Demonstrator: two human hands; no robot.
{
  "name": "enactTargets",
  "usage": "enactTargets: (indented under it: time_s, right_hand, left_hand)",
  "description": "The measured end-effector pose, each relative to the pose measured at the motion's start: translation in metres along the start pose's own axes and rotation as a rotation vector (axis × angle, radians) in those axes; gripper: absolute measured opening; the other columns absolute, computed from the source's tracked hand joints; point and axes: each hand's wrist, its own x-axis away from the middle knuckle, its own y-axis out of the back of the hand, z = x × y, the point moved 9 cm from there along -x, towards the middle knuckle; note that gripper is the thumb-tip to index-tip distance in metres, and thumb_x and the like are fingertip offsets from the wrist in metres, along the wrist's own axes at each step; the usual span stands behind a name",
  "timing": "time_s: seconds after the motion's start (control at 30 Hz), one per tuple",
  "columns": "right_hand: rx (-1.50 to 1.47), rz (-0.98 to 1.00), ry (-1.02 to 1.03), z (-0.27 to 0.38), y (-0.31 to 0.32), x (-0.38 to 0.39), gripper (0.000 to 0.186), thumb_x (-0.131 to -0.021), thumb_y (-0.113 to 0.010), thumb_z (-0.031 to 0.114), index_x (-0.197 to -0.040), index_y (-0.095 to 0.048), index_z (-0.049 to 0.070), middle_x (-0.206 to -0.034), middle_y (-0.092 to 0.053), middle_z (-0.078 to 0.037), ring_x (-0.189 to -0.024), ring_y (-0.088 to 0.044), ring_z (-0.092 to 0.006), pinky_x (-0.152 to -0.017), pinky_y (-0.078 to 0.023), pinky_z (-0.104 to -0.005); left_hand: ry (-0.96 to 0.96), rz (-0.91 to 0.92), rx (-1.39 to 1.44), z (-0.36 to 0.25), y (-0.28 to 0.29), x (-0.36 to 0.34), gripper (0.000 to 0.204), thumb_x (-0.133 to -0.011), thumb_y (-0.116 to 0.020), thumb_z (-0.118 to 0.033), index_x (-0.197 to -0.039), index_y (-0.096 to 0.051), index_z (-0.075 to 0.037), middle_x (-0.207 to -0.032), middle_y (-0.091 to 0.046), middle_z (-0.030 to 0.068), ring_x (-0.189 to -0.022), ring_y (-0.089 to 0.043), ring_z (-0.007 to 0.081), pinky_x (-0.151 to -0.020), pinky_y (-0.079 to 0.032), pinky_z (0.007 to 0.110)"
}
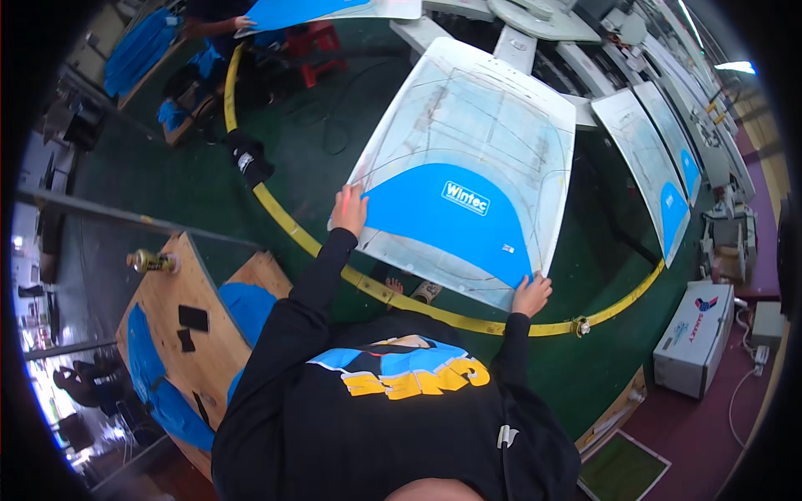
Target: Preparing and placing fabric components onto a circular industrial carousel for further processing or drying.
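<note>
A white, stained platen [468, 108] lies tilted in front of me, marked with curved lines. On its near half is a curved blue piece [434, 217] with a white printed label. My left hand [349, 209] grips the piece's left end at the platen's edge, fingers curled over it. My right hand [532, 294] holds the right end at the near right corner, with fingers bent onto it. My thumbs and fingertips are partly hidden.
Yellow curved rail [292, 230] rings the platens. Further platens [626, 150] carry blue pieces. A co-worker's hand [244, 23] is at upper left. A wooden table [167, 309] with blue pieces and a can stands left. A red stool [313, 50], cardboard box [693, 334] and cables are around.
</note>
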Motion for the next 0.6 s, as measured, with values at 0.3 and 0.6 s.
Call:
enactTargets:
  time_s: [0.3,0.6]
  right_hand:
    - [-0.808,0.136,-0.160,0.022,-0.025,-0.022,0.015,-0.086,-0.059,0.012,-0.095,-0.050,0.005,-0.095,-0.056,-0.013,-0.092,-0.057,-0.0306,-0.083,-0.045,-0.0398]
    - [-1.499,0.614,0.516,0.306,0.089,0.034,0.008,-0.089,-0.050,-0.001,-0.095,-0.048,0.004,-0.087,-0.049,-0.003,-0.080,-0.047,-0.0102,-0.072,-0.040,-0.0238]
  left_hand:
    - [-0.050,0.053,-0.157,-0.018,-0.002,0.000,0.023,-0.078,-0.068,-0.031,-0.083,-0.061,-0.009,-0.086,-0.064,0.0088,-0.079,-0.059,0.0330,-0.069,-0.044,0.043]
    - [0.286,0.518,1.332,-0.120,0.019,0.073,0.031,-0.098,-0.051,-0.024,-0.114,-0.060,0.001,-0.091,-0.062,-0.0013,-0.079,-0.054,0.0048,-0.070,-0.045,0.023]
